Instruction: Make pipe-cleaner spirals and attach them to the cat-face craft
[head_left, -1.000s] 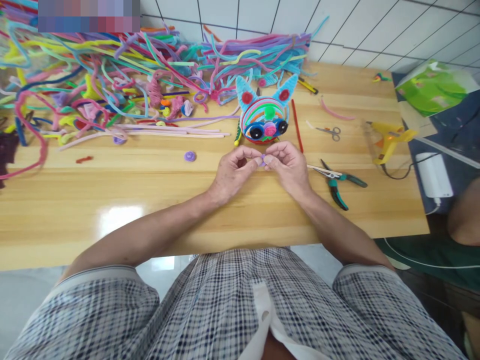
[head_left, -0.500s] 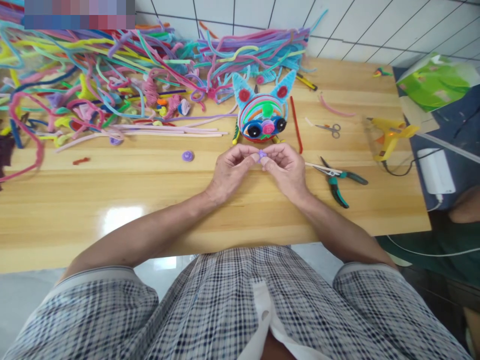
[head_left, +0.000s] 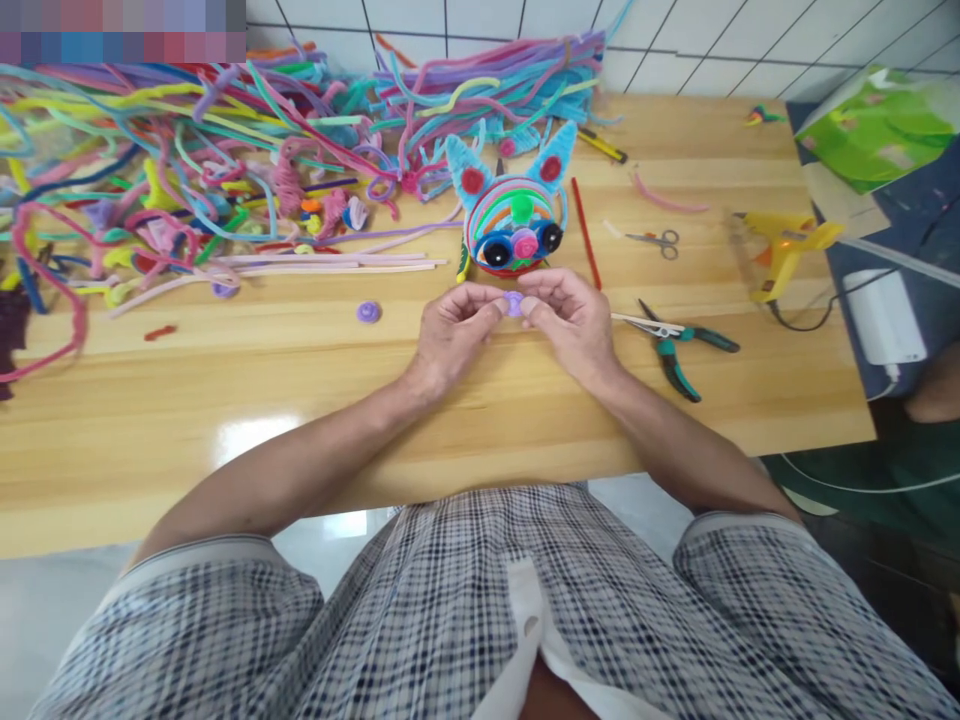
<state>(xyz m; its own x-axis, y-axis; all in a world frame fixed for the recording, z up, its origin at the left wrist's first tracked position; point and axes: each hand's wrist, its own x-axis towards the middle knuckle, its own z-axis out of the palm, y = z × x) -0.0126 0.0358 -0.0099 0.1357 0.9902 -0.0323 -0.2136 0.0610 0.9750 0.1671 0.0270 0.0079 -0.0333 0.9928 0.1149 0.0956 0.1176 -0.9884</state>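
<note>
Between the fingertips of both hands is a small purple pipe-cleaner coil (head_left: 513,303). My left hand (head_left: 459,325) pinches its left side, and my right hand (head_left: 574,322) pinches the right side with thumb and fingers. Just beyond the hands sits a colourful pipe-cleaner animal head (head_left: 517,215) with blue ears, black eyes and a pink nose. A second purple coil (head_left: 368,312) lies on the table to the left of my left hand. Pliers (head_left: 675,340) with green and black handles lie spread at the right of my right hand, a pale stick across them.
A large heap of pipe cleaners (head_left: 247,150) covers the back left of the wooden table (head_left: 300,370). Toward the right lie small scissors (head_left: 664,242), a yellow glue gun (head_left: 787,250) and a red pipe cleaner (head_left: 586,235). A white box-shaped device (head_left: 885,315) with a cable is beyond the table's right edge.
The purple coil has turned to show more of its face between the fingertips, and the fingers have parted slightly. The whole view has shifted a little.
</note>
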